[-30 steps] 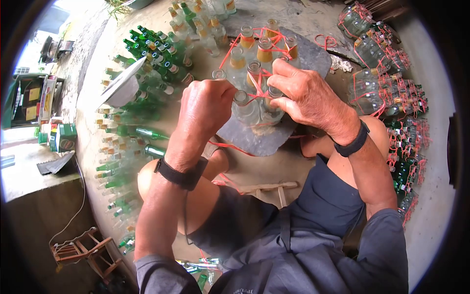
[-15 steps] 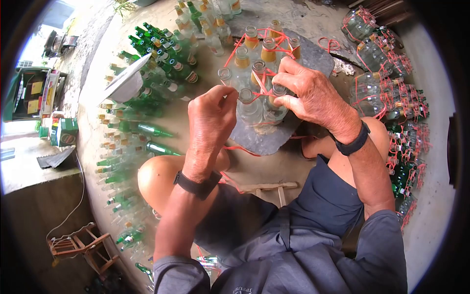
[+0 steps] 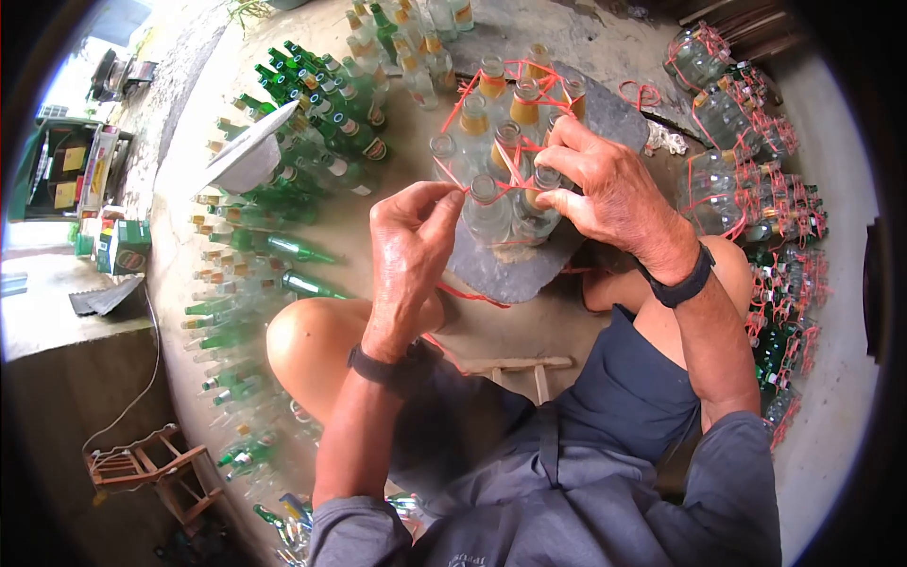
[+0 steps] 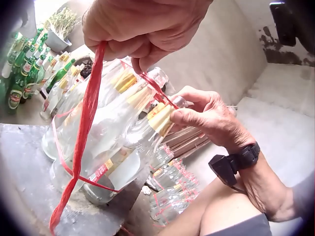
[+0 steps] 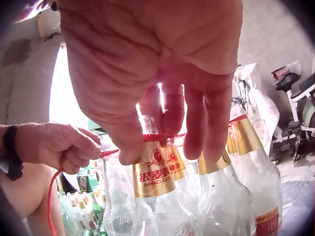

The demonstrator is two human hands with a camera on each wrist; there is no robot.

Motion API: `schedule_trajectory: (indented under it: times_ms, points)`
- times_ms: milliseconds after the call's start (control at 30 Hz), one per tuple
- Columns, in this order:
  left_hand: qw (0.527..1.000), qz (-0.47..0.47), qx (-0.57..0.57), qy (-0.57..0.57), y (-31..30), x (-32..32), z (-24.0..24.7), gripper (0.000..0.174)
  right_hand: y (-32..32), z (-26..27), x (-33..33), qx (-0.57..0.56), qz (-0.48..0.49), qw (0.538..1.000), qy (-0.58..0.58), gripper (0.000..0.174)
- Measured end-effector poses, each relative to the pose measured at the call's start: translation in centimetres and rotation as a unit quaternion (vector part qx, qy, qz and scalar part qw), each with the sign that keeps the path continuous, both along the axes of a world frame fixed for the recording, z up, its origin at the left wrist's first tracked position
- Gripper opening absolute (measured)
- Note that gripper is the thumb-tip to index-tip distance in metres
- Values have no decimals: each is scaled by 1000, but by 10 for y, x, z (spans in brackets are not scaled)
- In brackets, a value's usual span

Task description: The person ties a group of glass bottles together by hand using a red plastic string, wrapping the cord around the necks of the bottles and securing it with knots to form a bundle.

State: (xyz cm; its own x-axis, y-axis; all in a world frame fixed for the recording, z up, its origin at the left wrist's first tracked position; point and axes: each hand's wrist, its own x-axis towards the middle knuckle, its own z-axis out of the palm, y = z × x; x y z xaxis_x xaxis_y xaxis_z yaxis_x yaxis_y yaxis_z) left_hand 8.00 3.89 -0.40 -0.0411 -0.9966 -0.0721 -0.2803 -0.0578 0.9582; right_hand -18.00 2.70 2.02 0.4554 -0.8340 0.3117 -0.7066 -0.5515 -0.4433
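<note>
Clear glass bottles with gold neck labels stand grouped on a grey slab (image 3: 501,274), red string (image 3: 457,98) around their necks. My left hand (image 3: 411,246) pinches the string beside the front clear bottle (image 3: 485,210); in the left wrist view a red strand (image 4: 84,128) hangs from this hand (image 4: 147,27). My right hand (image 3: 619,184) has thumb and fingers around the neck of the neighbouring bottle. Seen from the right wrist, its thumb lies against a gold-labelled bottle (image 5: 155,172), its fingers reaching over the necks, and the left hand (image 5: 54,147) holds string at the left.
Many green bottles (image 3: 326,109) and clear ones stand on the floor at the left, a pale dish-like object (image 3: 248,156) among them. Bottle bundles tied with red string (image 3: 718,184) line the right wall. A small wooden stool (image 3: 520,364) lies between the legs.
My left hand has come lower and turned so that its thumb shows more, staying beside the front bottle. The right hand keeps its hold on the bottle neck. The head view has shifted slightly.
</note>
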Motion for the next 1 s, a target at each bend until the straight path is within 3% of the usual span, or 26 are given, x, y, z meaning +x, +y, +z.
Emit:
schedule_trajectory:
  times_ms: [167, 233, 467, 567, 733, 1000]
  points:
    - [999, 2, 16, 35, -2, -3, -10, 18, -2, 0, 1, 2, 16, 1000, -16, 36]
    - [993, 10, 73, 95, 2, -5, -7, 19, -4, 0, -1, 5, 25, 1000, -12, 36]
    - [990, -5, 24, 138, 4, -13, -30, 22, -8, 6, -8, 16, 31, 999, 14, 35]
    - [981, 2, 66, 180, 10, -23, -27, 22, -10, 9, -16, 23, 31, 999, 16, 35]
    - [977, -17, 54, 204, 14, -40, -29, 21, -15, 17, -26, 53, 4, 998, 25, 33]
    - [977, -35, 102, 184, 9, -32, -27, 22, -15, 18, -23, 1, -13, 997, 74, 33]
